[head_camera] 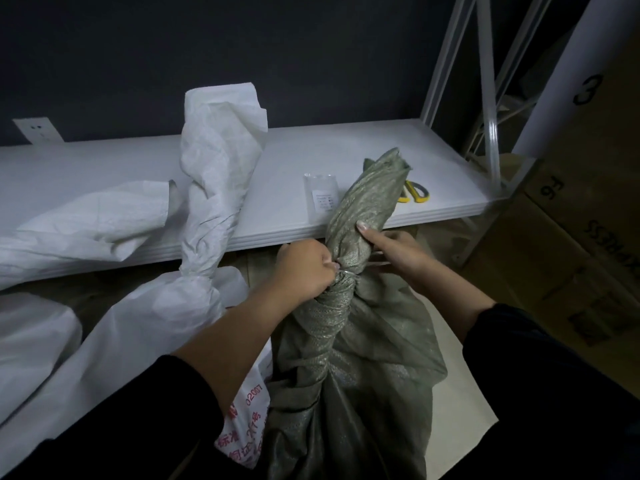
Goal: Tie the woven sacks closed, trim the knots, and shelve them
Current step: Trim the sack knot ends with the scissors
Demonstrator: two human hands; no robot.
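Note:
A grey-green woven sack (349,368) stands upright in front of me, its neck bunched and its loose top (374,188) rising above the shelf edge. A thin pale tie (346,271) circles the neck. My left hand (304,271) is closed on the neck and on one end of the tie. My right hand (394,251) wraps the neck from the right, thumb pressed on the fabric, fingers on the tie's other end. A white woven sack (207,216) with a twisted, tied neck stands just to the left.
Yellow-handled scissors (415,194) and a small clear packet (320,190) lie on the low white shelf (450,161). Another white sack (79,220) lies on the shelf at left. Cardboard boxes (571,237) stand at right beside the white rack uprights (485,81).

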